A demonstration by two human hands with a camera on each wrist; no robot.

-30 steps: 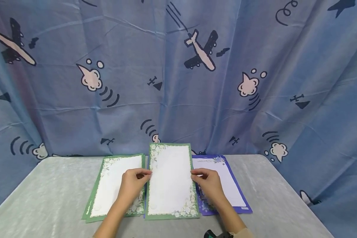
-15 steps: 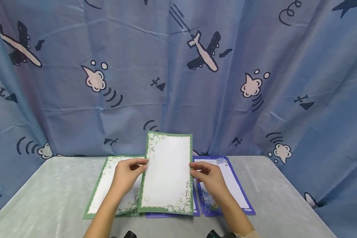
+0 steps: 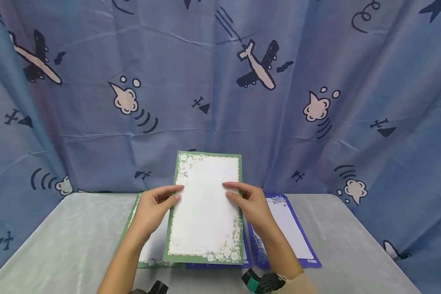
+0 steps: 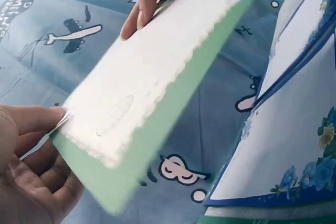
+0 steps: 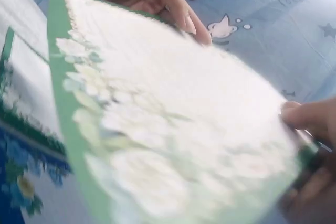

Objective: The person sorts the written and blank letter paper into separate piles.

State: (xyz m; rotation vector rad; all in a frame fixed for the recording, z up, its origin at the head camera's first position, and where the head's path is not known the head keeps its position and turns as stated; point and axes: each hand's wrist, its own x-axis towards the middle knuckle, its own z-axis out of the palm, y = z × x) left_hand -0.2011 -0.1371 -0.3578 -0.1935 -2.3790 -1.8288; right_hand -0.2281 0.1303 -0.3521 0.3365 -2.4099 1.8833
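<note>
A sheet of stationery paper (image 3: 205, 204) with a green border and white flowers is held up off the table in the head view. My left hand (image 3: 150, 213) pinches its left edge between thumb and fingers. On the right, my right hand (image 3: 254, 206) grips the opposite side, its thumb on the printed face in the right wrist view. The paper bows slightly between both hands (image 4: 31, 150). Beneath it, another green-bordered sheet (image 3: 155, 241) lies to the left, partly covered. A purple-bordered sheet (image 3: 290, 228) lies to the right, partly behind my right forearm.
A further purple border (image 3: 220, 266) shows under the lifted sheet's lower edge. The pale grey tabletop (image 3: 353, 245) extends on both sides. Behind the table hangs a blue curtain (image 3: 183, 102) with airplane prints. Dark wrist devices (image 3: 266, 281) sit on my forearms.
The green-bordered sheet has come up from the table, off a purple-bordered sheet, toward me. My right fingers have moved inward from its right edge onto its face.
</note>
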